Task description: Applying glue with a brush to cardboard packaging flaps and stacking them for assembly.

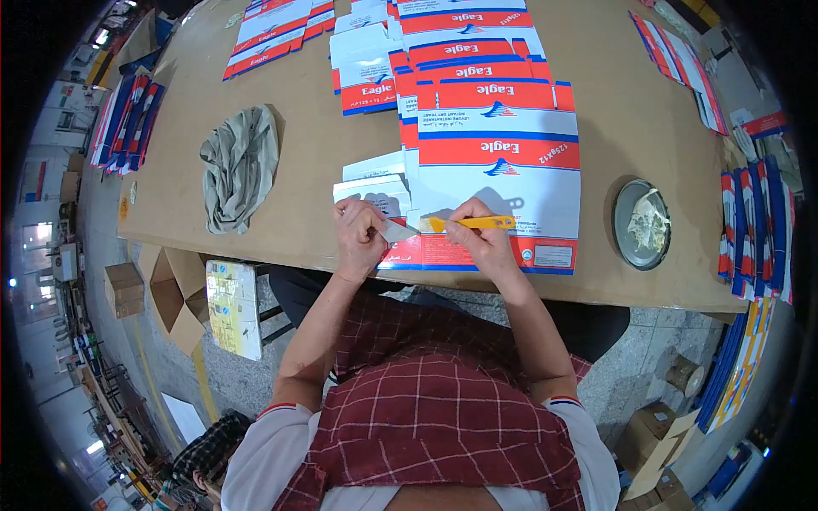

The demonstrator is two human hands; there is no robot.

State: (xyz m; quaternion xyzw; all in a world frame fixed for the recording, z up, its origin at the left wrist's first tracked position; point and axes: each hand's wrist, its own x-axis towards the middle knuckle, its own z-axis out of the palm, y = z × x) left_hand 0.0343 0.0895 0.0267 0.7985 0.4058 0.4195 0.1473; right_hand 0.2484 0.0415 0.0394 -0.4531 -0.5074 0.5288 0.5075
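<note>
A flat printed carton sheet (494, 200) in red, white and blue lies in front of me, on top of overlapping similar sheets. My left hand (359, 238) pinches a small white carton flap (397, 231) at the sheet's left side and lifts it at a tilt. Gripped in my right hand (484, 242) is a small brush (492, 222) with a yellow handle. Its pale bristles point left and touch or hover just over the carton beside the flap; which of the two, I cannot tell. A grey round dish (625, 232) with whitish paste (649, 223) sits right of the sheets.
A crumpled grey cloth (240, 170) lies on the brown tabletop (315, 145) at left. More printed cartons (268, 34) are at the far left, with stacks at both table sides. Open cardboard boxes (177, 294) and a patterned stool (233, 308) stand below the near edge.
</note>
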